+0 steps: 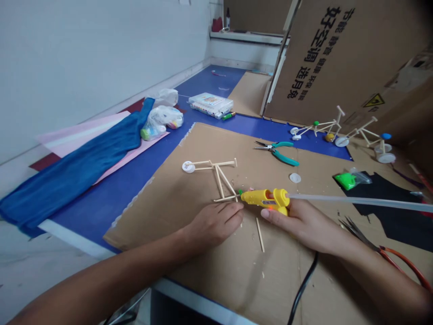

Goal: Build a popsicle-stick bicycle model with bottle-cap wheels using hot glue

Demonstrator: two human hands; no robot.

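Observation:
My right hand is wrapped round a yellow hot glue gun, with a long clear glue stick jutting from its back. The gun's green-collared nozzle meets the near end of a small tricycle frame made of thin wooden sticks. Closed fingers of my left hand press at that same end, steadying the frame; the fingertips are partly hidden. A white bottle-cap wheel sits at the frame's far left end. One loose wooden stick lies between my hands.
Teal-handled pliers and a clear disc lie beyond the gun. Two stick tricycles stand at the right, near a green clay packet and orange-handled scissors. A black cord crosses the cardboard. Blue cloth lies left.

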